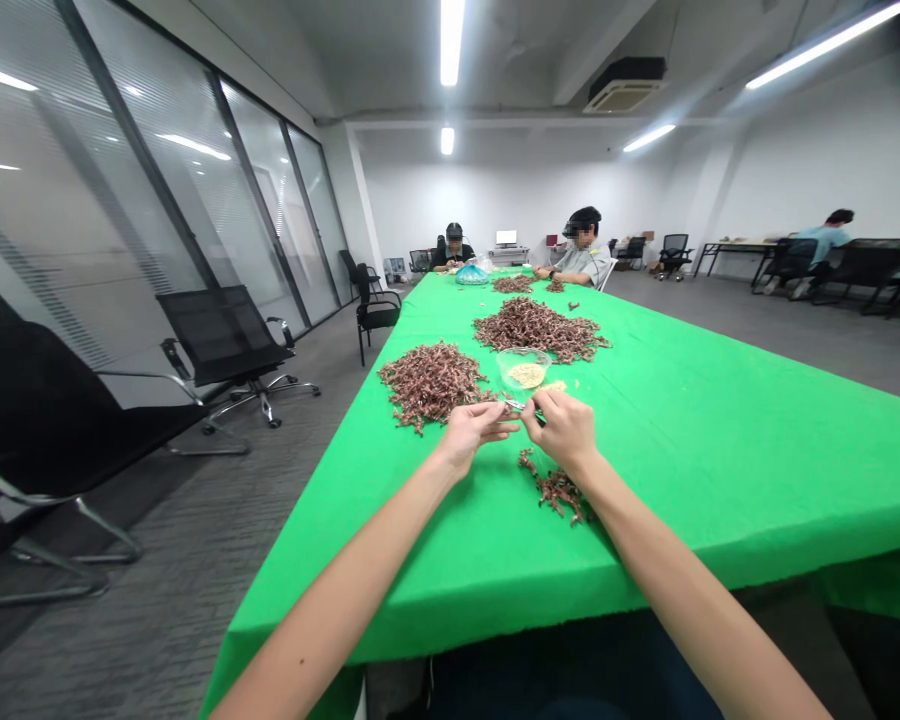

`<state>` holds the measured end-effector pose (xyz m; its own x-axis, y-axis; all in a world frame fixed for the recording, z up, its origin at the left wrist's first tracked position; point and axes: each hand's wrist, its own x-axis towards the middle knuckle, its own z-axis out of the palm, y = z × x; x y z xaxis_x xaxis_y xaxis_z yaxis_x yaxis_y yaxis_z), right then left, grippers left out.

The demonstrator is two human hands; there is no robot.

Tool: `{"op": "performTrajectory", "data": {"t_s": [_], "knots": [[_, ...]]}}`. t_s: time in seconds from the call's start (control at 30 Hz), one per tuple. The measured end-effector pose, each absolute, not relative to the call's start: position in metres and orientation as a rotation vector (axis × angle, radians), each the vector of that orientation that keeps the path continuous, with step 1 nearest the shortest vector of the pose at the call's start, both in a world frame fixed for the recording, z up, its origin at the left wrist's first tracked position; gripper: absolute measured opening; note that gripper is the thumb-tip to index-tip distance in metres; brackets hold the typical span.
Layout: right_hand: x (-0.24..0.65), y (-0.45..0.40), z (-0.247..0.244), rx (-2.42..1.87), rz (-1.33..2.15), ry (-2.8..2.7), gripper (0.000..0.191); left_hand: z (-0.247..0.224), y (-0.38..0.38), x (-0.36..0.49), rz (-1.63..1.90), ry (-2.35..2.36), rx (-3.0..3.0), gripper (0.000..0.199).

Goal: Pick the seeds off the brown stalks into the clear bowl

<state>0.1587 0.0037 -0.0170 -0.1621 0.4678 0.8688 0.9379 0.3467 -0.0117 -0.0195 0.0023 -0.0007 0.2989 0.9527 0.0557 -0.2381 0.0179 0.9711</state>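
The left hand (474, 437) is part closed, its thumb and fingertips drawn together toward a small metal tool (516, 405); whether they pinch a piece is too small to tell. The right hand (562, 428) is curled around the tool's dark handle, so that the tip lies between the two hands. Both are over the near part of a green cloth (720, 440). A large brown pile (431, 383) lies just to the far left of the left hand, and a second pile (540, 327) lies farther off, to the right. A clear bowl (503, 366) with pale bits (527, 376) in it stands on the far side of the hands. Small brown scraps (559, 490) lie on the near side of the right hand, partly hidden by its wrist.
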Motion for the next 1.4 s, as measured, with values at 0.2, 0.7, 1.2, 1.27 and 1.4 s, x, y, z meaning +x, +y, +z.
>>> {"op": "performTrajectory", "data": {"t_s": [0.2,0.7,1.2,1.27,1.4], "knots": [[0.155,0.002,-0.018,-1.266,-0.743,-1.755,0.031,0.0,-0.002,-0.018,1.151,0.823,1.179,0.041],[0.142,-0.001,-0.02,-1.291,-0.782,-1.636,0.029,0.003,-0.019,0.0,1.434,0.935,1.137,0.04],[0.151,0.002,-0.021,-1.165,-0.638,-1.674,0.029,0.006,-0.002,-0.019,0.999,0.68,0.993,0.026],[0.151,0.002,-0.021,-1.167,-0.635,-1.677,0.03,0.005,-0.002,-0.02,1.004,0.678,0.975,0.026],[0.151,0.003,-0.022,-1.173,-0.641,-1.686,0.03,0.002,0.0,-0.022,1.012,0.673,0.925,0.024]]}}
